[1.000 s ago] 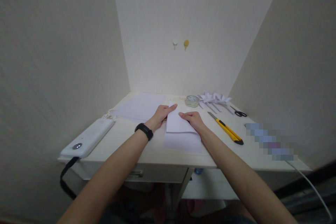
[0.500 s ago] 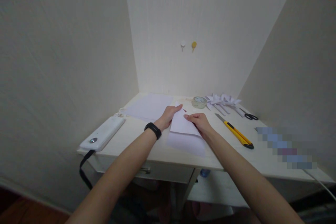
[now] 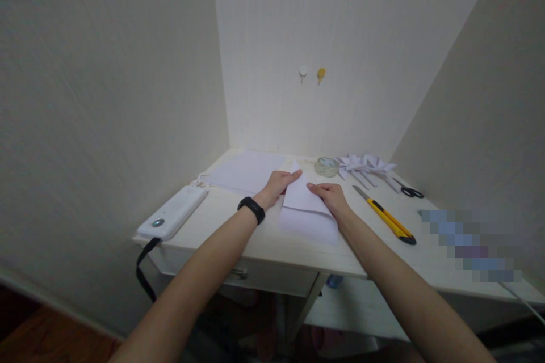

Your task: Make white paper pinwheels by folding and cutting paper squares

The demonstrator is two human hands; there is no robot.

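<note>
A folded sheet of white paper (image 3: 305,199) lies between my hands over the desk, its upper flap lifted a little from the layer below. My left hand (image 3: 279,186) grips its left upper edge, thumb on top. On the right edge, my right hand (image 3: 331,195) pinches the paper between thumb and fingers. The undersides of both hands are hidden. Right of my right hand lies a yellow utility knife (image 3: 389,220) with its blade out. A roll of clear tape (image 3: 327,167) rests just beyond the hands.
White paper sheets (image 3: 244,171) lie at the back left. Several paper pinwheels (image 3: 368,167) and black scissors (image 3: 411,191) are at the back right. A white device (image 3: 174,212) with a black strap sits on the left edge. Two hooks, one yellow (image 3: 321,73), hang on the wall.
The view has shifted slightly, so the desk sits a little further right. Both hands keep their hold on the paper, and its lifted flap has tilted slightly.
</note>
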